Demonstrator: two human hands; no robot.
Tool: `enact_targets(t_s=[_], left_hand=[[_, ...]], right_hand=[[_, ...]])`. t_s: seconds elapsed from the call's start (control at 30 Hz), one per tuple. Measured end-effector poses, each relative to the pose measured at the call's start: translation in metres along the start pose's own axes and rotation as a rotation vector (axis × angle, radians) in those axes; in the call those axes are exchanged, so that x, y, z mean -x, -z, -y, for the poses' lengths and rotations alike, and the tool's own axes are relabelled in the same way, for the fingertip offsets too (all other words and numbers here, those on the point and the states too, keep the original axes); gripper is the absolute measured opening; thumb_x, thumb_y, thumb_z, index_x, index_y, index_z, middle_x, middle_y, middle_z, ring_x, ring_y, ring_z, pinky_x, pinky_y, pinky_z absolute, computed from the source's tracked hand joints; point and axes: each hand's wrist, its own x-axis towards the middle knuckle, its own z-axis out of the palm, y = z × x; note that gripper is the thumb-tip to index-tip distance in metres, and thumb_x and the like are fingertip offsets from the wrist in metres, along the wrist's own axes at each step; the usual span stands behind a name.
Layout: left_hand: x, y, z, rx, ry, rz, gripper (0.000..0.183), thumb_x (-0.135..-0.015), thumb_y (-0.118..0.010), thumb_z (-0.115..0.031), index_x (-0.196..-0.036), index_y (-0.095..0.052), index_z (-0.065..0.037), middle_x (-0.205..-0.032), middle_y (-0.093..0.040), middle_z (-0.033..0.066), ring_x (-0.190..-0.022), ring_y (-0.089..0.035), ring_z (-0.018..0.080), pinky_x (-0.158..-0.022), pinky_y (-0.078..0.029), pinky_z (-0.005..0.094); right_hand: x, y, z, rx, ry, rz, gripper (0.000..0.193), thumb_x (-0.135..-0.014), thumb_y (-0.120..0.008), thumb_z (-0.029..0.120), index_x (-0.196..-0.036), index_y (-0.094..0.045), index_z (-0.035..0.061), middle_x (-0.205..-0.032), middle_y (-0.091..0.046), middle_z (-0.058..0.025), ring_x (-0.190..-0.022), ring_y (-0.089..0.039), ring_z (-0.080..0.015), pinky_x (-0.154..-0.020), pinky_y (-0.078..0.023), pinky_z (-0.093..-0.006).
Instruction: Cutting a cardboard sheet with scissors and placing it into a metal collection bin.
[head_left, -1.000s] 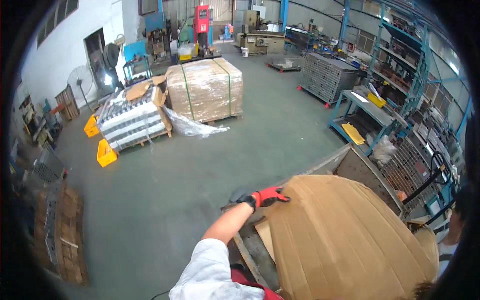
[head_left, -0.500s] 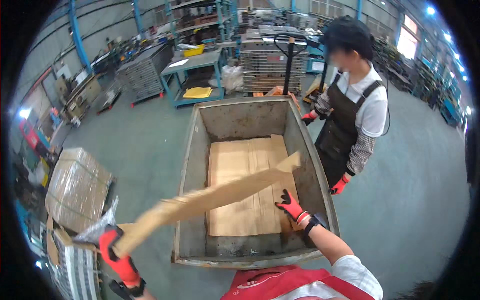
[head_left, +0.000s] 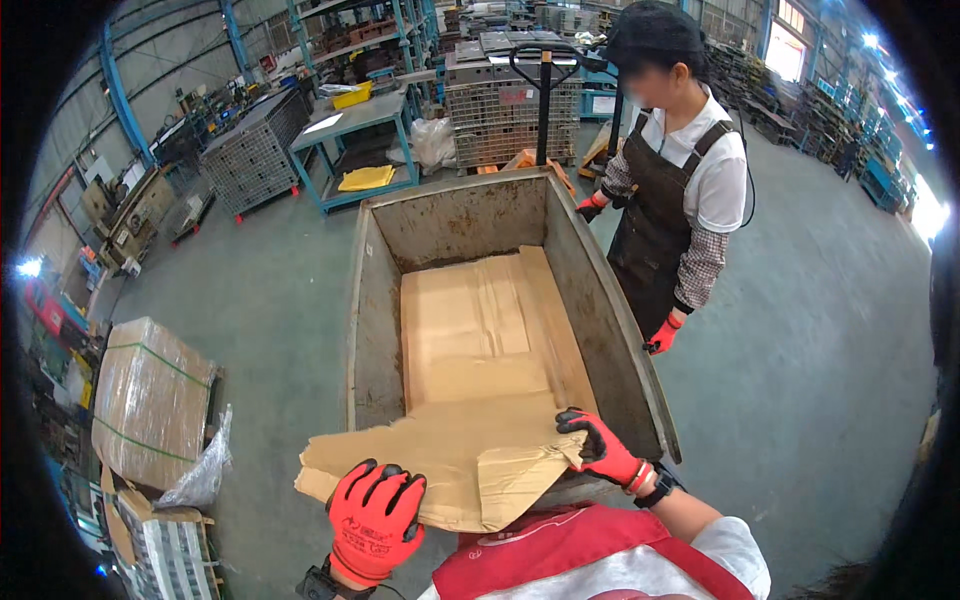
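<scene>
A torn, creased sheet of cardboard [head_left: 450, 450] spans the near end of a large grey metal bin [head_left: 378, 300], with its near edge toward my body. My left hand [head_left: 378, 520], in a red and black glove, is closed at the sheet's near left edge, its fingers curled over it. At the right edge, beside a folded flap, my gloved right hand [head_left: 602, 448] grips the same sheet. Beneath and beyond it, flat cardboard [head_left: 460, 310] lines the bin's floor. The sheet hides the bin's near wall and part of that lining.
A co-worker [head_left: 675, 190] in a dark apron and red gloves stands along the bin's right side. A pallet jack handle [head_left: 544, 100] rises behind the bin. Left stands a wrapped carton stack [head_left: 150, 405]; farther back are a blue table [head_left: 350, 125] and a wire cage [head_left: 258, 150].
The cardboard sheet has swung from a raised, slanting position at the left to across the bin's near end. My left hand moved right with it; my right hand, formerly empty, now grips it.
</scene>
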Motion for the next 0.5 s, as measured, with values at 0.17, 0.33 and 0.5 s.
enact_targets(t_s=[0.17,0.33,0.5], left_hand=[[-0.005,-0.002,-0.003,0.104,-0.013,0.161,0.05,-0.044,-0.062,-0.019,-0.093,-0.055,-0.012,-0.089,-0.052,0.0046,-0.088,-0.048,0.0231,-0.081,-0.037,0.0397],[-0.027,0.008,0.002,0.176,-0.176,0.121,0.048,-0.052,-0.065,-0.028,-0.095,-0.054,-0.01,-0.097,-0.051,0.009,-0.094,-0.046,0.0256,-0.087,-0.032,0.0395],[-0.003,0.001,0.07,0.776,0.242,-0.304,0.089,-0.053,-0.073,-0.029,-0.125,-0.024,-0.01,-0.127,-0.028,0.0112,-0.118,-0.024,0.0274,-0.096,-0.019,0.0377]], right_hand=[[-0.002,0.01,0.092,0.488,0.043,0.041,0.053,-0.061,-0.067,0.023,-0.105,-0.045,0.0043,-0.098,-0.052,-0.007,-0.094,-0.048,-0.0221,-0.085,-0.031,-0.0346],[0.014,0.029,0.053,0.265,-0.075,0.055,0.027,-0.059,-0.061,0.006,-0.085,-0.055,0.0049,-0.083,-0.051,-0.0107,-0.079,-0.051,-0.0238,-0.071,-0.04,-0.0292],[0.046,0.047,0.034,0.045,-0.152,-0.07,0.019,-0.064,-0.061,0.007,-0.081,-0.053,0.0011,-0.085,-0.053,-0.0093,-0.081,-0.051,-0.0199,-0.071,-0.04,-0.0287]])
